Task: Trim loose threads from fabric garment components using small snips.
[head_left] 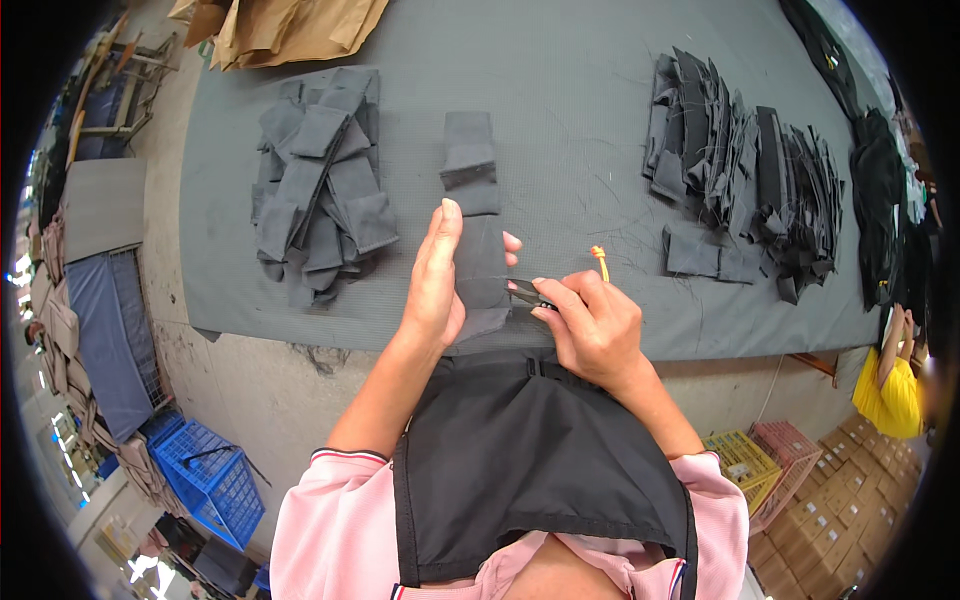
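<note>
A dark grey fabric strip [482, 262] lies across my left hand [438, 285], its thumb on the left side and fingertips showing past the right edge. In my right hand [598, 325] is a pair of small dark thread snips [530, 293], the blades touching or very near the strip's right edge. An orange-yellow cord [600, 262] sticks up beside that hand. Just beyond my left hand, a folded grey fabric piece [469, 160] rests on the table. My right fingers are wrapped round the snips, which hides most of their handles.
On the grey-covered table [560, 120], a heap of folded fabric pieces [320, 190] lies left and bundled strips [740, 160] lie right. Brown paper [290, 30] sits far left. Below are a blue crate [212, 475], a yellow crate [740, 460] and cardboard boxes [840, 510]. Someone in yellow [888, 390] is at right.
</note>
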The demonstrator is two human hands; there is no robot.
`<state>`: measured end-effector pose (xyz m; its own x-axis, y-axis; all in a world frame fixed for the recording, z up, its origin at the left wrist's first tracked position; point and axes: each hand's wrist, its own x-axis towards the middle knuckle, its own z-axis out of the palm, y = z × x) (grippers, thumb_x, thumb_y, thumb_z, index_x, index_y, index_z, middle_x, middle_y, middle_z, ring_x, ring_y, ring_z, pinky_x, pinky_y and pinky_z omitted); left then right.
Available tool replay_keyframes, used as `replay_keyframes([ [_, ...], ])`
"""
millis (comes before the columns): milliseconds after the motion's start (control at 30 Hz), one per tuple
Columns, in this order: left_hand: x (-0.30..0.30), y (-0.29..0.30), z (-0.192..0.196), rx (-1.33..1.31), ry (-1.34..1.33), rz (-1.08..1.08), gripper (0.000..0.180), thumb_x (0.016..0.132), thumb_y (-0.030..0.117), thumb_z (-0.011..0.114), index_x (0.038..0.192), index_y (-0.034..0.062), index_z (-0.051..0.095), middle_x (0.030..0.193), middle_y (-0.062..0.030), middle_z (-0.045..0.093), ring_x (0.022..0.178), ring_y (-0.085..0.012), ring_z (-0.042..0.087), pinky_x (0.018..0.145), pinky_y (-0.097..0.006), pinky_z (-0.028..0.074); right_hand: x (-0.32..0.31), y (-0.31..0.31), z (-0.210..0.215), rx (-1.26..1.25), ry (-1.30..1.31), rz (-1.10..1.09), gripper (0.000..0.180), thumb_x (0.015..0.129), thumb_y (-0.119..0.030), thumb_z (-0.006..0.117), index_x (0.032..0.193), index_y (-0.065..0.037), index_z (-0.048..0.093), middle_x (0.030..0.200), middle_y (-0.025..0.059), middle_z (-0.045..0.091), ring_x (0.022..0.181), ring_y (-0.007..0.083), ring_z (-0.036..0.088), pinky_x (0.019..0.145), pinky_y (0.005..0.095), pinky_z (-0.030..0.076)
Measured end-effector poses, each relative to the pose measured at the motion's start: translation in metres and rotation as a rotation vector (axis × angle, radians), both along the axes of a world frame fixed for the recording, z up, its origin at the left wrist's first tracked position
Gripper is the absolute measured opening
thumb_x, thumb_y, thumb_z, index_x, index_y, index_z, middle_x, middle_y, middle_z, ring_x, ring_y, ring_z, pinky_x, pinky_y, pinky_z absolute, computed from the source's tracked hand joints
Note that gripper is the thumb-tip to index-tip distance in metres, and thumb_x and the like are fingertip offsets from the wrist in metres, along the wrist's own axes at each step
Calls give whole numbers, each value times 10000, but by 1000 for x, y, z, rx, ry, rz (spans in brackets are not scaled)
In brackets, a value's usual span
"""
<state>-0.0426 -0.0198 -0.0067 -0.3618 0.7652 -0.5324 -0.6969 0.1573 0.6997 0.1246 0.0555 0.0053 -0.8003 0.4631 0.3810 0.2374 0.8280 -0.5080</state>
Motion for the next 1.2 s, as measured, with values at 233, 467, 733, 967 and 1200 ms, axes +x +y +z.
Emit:
replay_keyframes([
  [233, 2, -1, -1, -10, -42, -15, 401, 971, 460, 339, 1020, 78, 451, 883, -123, 626, 771, -174, 607, 600, -332, 539, -9, -6, -4, -114, 37, -85, 308, 687, -76, 720, 978, -50, 622, 805, 49, 533, 558, 182, 530, 485, 281, 413],
  [467, 1, 2, 1, 1, -39, 10, 312, 977, 369, 380, 1020, 65, 436, 880, -139, 621, 758, -182, 613, 583, -333, 542, -1, -6, -1, -373, 104, -171, 268, 700, -47, 710, 955, -48, 626, 800, 66, 535, 568, 182, 543, 498, 284, 431],
  [733, 2, 3, 2, 2, -18, 26, 243, 978, 271, 393, 1019, 38, 447, 884, -144, 620, 753, -190, 620, 586, -334, 544, 7, -11, 5, -41, -39, -34, 339, 640, -94, 735, 960, -54, 631, 785, 35, 538, 579, 173, 538, 486, 292, 414],
  [967, 3, 1, -1, -6, 3, 45, 199, 969, 221, 410, 1041, 38, 441, 889, -153, 623, 758, -191, 623, 582, -330, 537, -3, -16, -8, -171, 25, -99, 320, 682, -60, 722, 987, -55, 625, 813, 56, 531, 585, 176, 521, 524, 274, 430],
  [1200, 4, -2, -3, -5, -19, -7, 230, 960, 220, 435, 1124, 66, 387, 895, -127, 615, 769, -178, 604, 576, -328, 546, -4, -8, -7, -1493, 410, -277, 210, 825, -17, 623, 1027, 19, 581, 878, -7, 451, 679, 66, 477, 556, 216, 418],
])
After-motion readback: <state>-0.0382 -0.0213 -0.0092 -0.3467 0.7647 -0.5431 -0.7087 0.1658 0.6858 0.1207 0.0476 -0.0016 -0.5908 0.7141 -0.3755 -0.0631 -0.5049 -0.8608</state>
